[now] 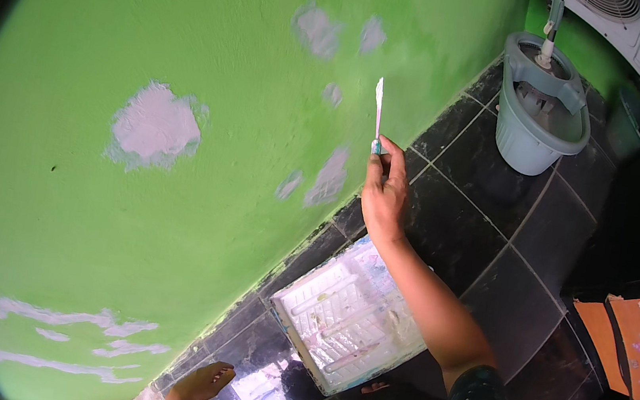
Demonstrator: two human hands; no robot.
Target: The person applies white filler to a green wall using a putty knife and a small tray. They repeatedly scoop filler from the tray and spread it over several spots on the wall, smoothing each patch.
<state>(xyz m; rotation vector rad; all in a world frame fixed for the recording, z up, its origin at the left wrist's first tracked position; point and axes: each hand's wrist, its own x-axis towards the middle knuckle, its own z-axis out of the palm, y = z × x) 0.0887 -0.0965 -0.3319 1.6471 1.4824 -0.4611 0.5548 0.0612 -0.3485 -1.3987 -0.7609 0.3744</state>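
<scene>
My right hand (387,196) is raised in front of the green wall (226,244), closed around the teal handle of a putty knife (379,111). The knife points upward, its narrow blade coated with white paste and seen nearly edge-on, apart from the wall in the picture. Low at the left, my left hand (200,382) hangs near the foot of the wall, fingers loosely bent with nothing visible in them. Pale filler patches mark the wall: a large one (157,124) at the left, smaller ones (317,30) higher up, and long streaks (66,318) at the lower left.
A white-smeared ribbed paint tray (346,315) lies on the dark tiled floor (462,209) beneath my right forearm. A grey-green mop bucket (537,123) with a mop stands at the far right, below a white fan unit (628,30). Orange panels (631,334) are at the right.
</scene>
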